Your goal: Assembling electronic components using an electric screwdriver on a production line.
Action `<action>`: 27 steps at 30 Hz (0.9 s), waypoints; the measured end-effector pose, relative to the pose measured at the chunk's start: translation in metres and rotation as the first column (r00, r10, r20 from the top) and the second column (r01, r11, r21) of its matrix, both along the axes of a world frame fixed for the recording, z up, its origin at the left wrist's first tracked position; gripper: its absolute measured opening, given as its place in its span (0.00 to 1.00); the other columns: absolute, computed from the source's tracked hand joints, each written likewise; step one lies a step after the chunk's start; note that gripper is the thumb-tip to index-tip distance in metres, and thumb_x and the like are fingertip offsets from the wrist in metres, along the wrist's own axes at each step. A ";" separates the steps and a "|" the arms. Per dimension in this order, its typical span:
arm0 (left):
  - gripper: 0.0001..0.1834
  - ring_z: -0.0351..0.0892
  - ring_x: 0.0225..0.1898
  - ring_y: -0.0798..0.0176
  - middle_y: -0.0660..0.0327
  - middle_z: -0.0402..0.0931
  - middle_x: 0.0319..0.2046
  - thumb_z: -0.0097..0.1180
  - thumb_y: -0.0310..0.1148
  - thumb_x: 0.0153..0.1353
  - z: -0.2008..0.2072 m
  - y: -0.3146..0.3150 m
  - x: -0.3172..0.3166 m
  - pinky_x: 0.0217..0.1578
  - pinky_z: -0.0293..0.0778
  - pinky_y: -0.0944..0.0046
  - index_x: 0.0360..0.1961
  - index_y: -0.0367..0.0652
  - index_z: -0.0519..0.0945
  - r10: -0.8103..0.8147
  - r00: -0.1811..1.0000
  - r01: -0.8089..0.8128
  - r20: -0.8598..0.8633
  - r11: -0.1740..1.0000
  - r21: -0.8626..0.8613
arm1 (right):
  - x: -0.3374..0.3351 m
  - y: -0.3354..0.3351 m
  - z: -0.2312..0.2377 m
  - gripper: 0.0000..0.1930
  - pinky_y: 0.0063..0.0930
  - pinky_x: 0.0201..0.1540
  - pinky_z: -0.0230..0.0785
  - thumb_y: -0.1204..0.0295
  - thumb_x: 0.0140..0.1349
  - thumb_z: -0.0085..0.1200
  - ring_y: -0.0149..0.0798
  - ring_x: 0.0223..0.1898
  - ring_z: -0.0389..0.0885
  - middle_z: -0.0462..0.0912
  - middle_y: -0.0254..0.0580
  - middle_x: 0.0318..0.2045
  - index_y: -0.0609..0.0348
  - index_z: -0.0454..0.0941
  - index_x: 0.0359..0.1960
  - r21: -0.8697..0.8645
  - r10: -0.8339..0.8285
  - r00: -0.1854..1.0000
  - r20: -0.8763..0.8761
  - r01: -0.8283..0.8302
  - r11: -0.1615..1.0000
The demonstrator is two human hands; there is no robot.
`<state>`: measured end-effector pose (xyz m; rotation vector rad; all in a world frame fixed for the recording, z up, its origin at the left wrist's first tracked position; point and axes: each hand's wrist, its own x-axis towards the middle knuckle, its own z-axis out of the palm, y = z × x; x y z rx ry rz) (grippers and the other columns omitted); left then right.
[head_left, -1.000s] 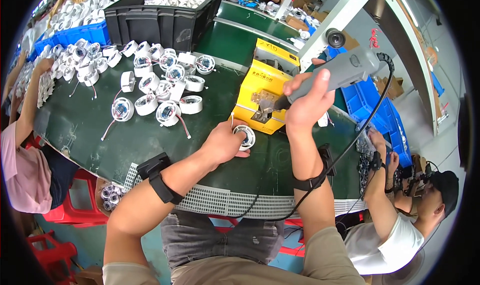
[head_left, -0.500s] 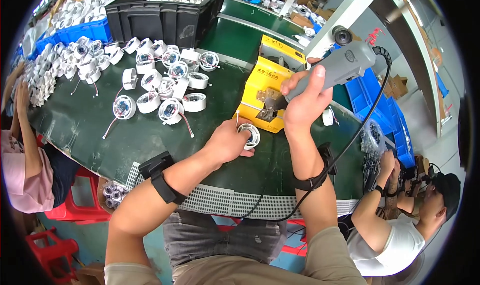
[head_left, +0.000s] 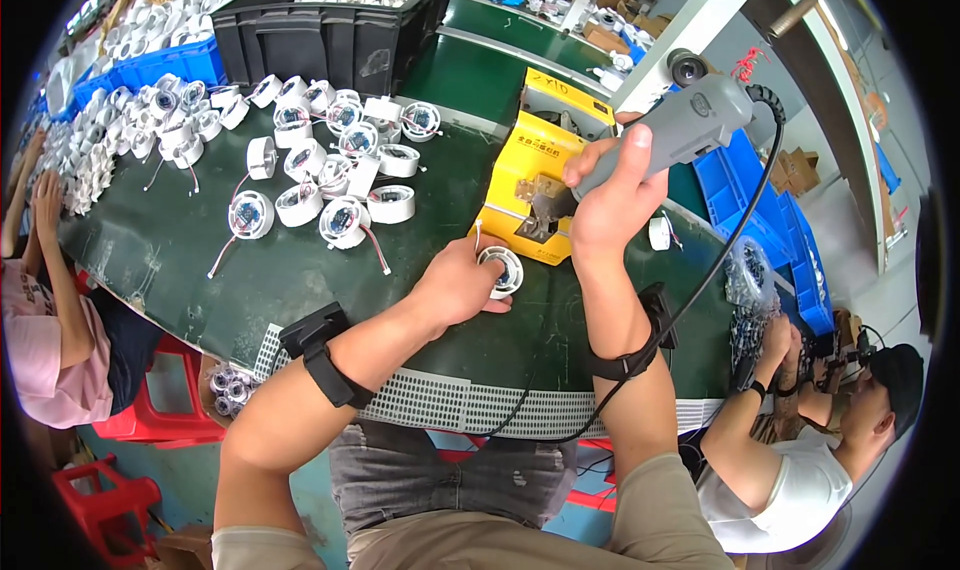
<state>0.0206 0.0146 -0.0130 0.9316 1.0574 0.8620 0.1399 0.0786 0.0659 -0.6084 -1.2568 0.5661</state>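
My left hand (head_left: 450,282) is closed around a round white housing (head_left: 512,276) with a circuit board inside, held low over the green bench. A thin wire with a small white plug sticks up from it beside my fingers. In my right hand (head_left: 618,208) is a grey electric screwdriver (head_left: 690,125), gripped with the thumb along its body and its black cord trailing from the top. Its nose points down at the metal bracket on the front of a yellow screw feeder (head_left: 542,142); I cannot make out the tip.
Several similar white housings (head_left: 300,158) with wires lie at the left. Behind them stand a black crate (head_left: 330,45) and a blue bin (head_left: 195,63) heaped with white parts. Blue trays (head_left: 745,200) lie at the right. People work on both sides; the cord crosses my right forearm.
The screwdriver's nose has shifted slightly up and right, uncovering more of the feeder's bracket. My left hand keeps its hold on the housing.
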 end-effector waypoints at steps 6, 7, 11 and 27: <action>0.15 0.82 0.34 0.61 0.53 0.76 0.41 0.44 0.25 0.67 -0.001 0.000 -0.001 0.36 0.84 0.65 0.53 0.30 0.70 0.007 1.000 -0.007 0.001 1.000 -0.001 | -0.003 0.000 -0.001 0.17 0.27 0.18 0.62 0.58 0.70 0.42 0.33 0.13 0.67 0.67 0.39 0.12 0.63 0.67 0.43 -0.066 0.041 0.999 0.018 -0.039 0.997; 0.15 0.82 0.34 0.61 0.53 0.76 0.41 0.44 0.25 0.67 -0.001 0.000 -0.001 0.36 0.84 0.65 0.53 0.30 0.70 0.011 1.000 -0.011 0.009 1.000 -0.006 | -0.002 0.000 0.001 0.17 0.27 0.18 0.62 0.58 0.70 0.42 0.33 0.13 0.67 0.67 0.39 0.12 0.63 0.67 0.43 -0.065 0.042 0.999 0.018 -0.041 0.997; 0.15 0.82 0.34 0.61 0.53 0.76 0.41 0.44 0.25 0.67 -0.001 0.002 0.001 0.36 0.84 0.65 0.53 0.30 0.70 -0.013 1.000 0.013 0.011 1.000 0.000 | 0.000 -0.002 0.009 0.17 0.27 0.18 0.61 0.58 0.70 0.42 0.33 0.12 0.67 0.67 0.40 0.12 0.63 0.67 0.43 -0.021 0.007 1.000 0.005 -0.007 1.000; 0.14 0.82 0.35 0.60 0.54 0.76 0.42 0.44 0.24 0.66 0.000 0.001 0.001 0.36 0.84 0.64 0.52 0.31 0.70 0.043 0.999 -0.042 0.022 0.999 -0.027 | 0.000 -0.009 0.000 0.18 0.28 0.18 0.61 0.57 0.70 0.43 0.34 0.12 0.66 0.66 0.40 0.13 0.63 0.66 0.42 -0.041 0.039 0.999 0.028 -0.038 0.998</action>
